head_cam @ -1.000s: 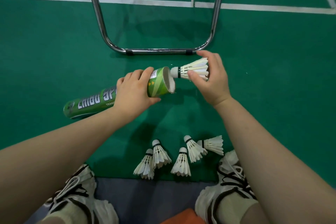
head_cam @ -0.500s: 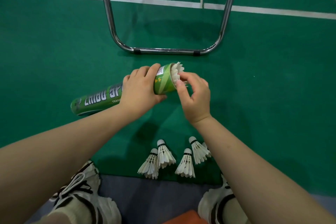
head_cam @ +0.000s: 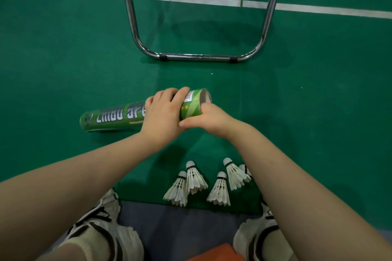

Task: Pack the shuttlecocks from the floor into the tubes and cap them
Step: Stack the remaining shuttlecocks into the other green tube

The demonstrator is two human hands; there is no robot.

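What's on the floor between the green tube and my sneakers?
In the head view, white feather shuttlecocks lie on the green court floor between the green cardboard tube and the white sneakers: four plainly, a fifth mostly hidden behind the right forearm.

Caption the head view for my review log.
Left hand grips a green tube, right hand at its open mouth, shuttlecocks lying on the court floor.

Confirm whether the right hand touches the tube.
Touching. The head view shows the right hand covering the lower rim of the tube, its thumb pressed against the underside with no gap.
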